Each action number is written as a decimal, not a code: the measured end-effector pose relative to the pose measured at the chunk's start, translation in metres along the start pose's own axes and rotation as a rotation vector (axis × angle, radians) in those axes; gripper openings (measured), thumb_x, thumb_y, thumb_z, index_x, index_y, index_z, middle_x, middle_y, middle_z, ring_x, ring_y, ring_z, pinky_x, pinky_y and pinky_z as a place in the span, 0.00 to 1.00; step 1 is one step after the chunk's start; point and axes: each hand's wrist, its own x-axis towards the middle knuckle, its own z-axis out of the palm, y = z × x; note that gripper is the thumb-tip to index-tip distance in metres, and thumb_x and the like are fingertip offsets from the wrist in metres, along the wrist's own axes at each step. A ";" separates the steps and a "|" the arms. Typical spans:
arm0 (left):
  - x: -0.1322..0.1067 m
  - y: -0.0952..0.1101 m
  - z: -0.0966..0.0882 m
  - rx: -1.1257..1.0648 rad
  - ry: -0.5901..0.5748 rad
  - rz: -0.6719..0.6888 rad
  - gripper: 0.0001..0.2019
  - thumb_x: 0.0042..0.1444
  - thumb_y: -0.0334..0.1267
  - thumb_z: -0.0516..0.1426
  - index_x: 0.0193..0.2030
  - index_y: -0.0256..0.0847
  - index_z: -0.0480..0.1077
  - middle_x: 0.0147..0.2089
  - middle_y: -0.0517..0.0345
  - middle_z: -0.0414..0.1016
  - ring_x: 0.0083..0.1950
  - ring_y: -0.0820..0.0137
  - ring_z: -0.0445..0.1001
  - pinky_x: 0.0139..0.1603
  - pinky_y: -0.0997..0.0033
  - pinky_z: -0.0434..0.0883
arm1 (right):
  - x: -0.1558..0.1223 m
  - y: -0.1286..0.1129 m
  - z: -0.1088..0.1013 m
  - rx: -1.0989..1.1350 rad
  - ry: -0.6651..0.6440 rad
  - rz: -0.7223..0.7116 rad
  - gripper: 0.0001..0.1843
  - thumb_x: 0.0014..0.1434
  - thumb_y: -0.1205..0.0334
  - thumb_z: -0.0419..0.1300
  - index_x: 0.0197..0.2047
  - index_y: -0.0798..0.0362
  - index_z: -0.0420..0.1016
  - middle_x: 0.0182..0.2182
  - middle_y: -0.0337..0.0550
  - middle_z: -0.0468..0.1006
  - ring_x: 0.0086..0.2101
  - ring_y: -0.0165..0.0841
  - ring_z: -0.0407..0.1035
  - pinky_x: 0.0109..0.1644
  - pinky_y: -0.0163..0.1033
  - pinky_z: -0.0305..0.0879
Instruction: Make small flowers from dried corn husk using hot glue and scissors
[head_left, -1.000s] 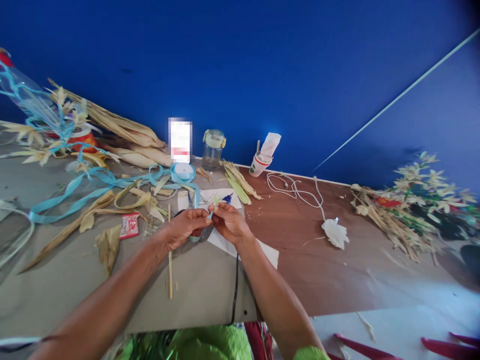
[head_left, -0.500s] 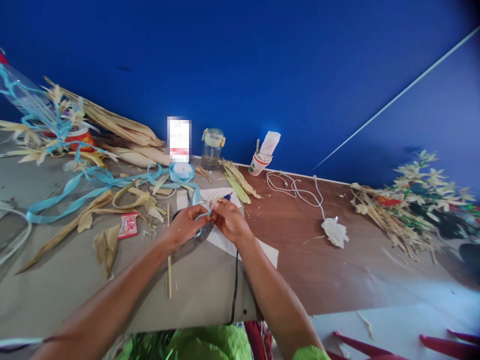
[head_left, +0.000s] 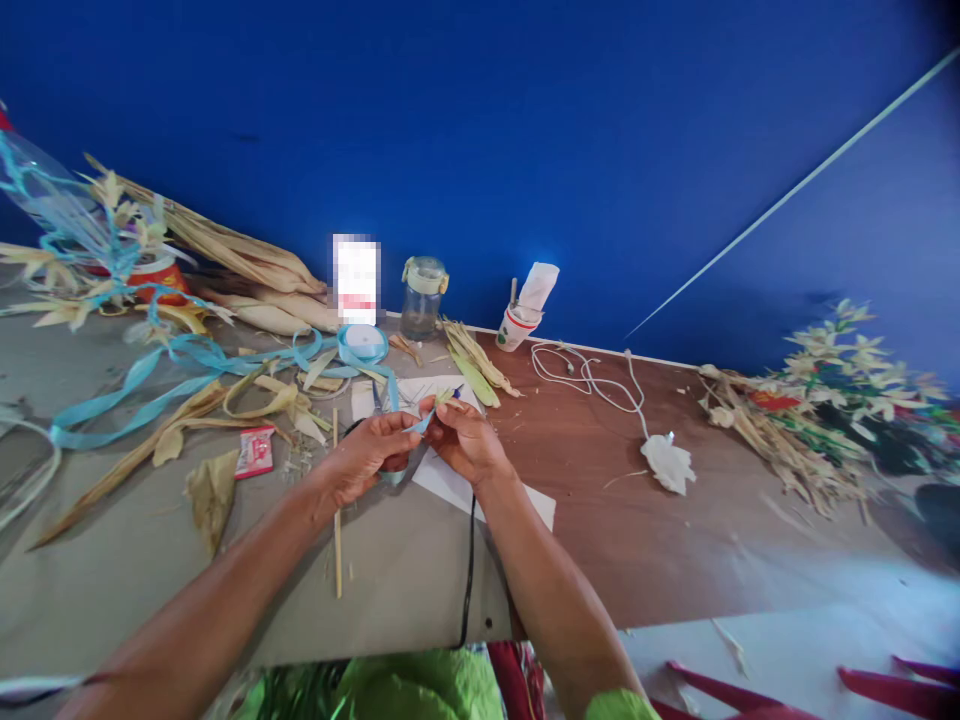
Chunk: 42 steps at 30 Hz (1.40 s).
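Above the white paper (head_left: 517,503), my left hand (head_left: 373,447) pinches a light blue ribbon (head_left: 421,424) between thumb and fingers. The ribbon also hangs in a loop under this hand and leads back to its spool (head_left: 364,343). Close by on the right, my right hand (head_left: 471,445) is closed on a small pale green piece (head_left: 444,397), apparently corn husk, with the ribbon running to it. My fingers hide most of that piece and how the ribbon lies around it.
Dried corn husks (head_left: 255,310), a red packet (head_left: 255,452) and a thin stick (head_left: 337,540) lie left. Behind stand a glass jar (head_left: 422,300) and a paper cup (head_left: 517,328). A white cable (head_left: 592,385) and husk flowers (head_left: 847,350) are right.
My hands have turned slightly and the ribbon between them now shows wider. The pale green piece sticks out more above my right fingers.
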 end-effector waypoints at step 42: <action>0.000 -0.003 -0.008 -0.236 -0.148 -0.099 0.11 0.50 0.36 0.61 0.26 0.37 0.61 0.13 0.74 0.45 0.14 0.85 0.39 0.15 0.82 0.41 | -0.004 0.000 -0.004 0.021 -0.160 0.026 0.11 0.42 0.59 0.70 0.29 0.53 0.75 0.30 0.37 0.68 0.24 0.24 0.57 0.34 0.34 0.62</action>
